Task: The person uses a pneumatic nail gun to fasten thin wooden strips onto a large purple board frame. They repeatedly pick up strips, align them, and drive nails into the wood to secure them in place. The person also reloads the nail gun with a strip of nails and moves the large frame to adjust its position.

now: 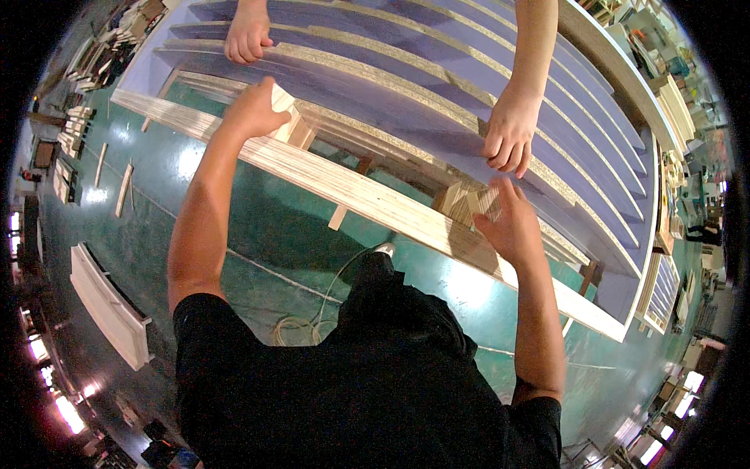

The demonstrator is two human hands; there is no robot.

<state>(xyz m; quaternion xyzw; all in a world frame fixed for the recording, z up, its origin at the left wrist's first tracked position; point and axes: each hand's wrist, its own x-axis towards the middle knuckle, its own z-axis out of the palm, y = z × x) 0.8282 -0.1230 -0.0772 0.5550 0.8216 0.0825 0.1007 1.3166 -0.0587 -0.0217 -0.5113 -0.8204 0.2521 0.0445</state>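
My left hand [255,109] is closed at the left end of a pale wooden block [294,125], thumb and fingers against it. Near the right end of the frame, my right hand [513,225] curls around the edge of another pale, layered wooden block [462,200], with part of its grip hidden. Both blocks sit just behind a long pale wooden rail [351,190] that runs along the near side of the frame. Beyond them stand rows of purple-faced slats [367,86] with bare chipboard edges.
Another person's hands reach in from the far side, one [248,37] at the left slats, the other [512,133] just above my right hand. A coiled cable [301,328] lies on the green floor. A pale board [109,305] lies at left, with loose wood strips [125,190] beyond.
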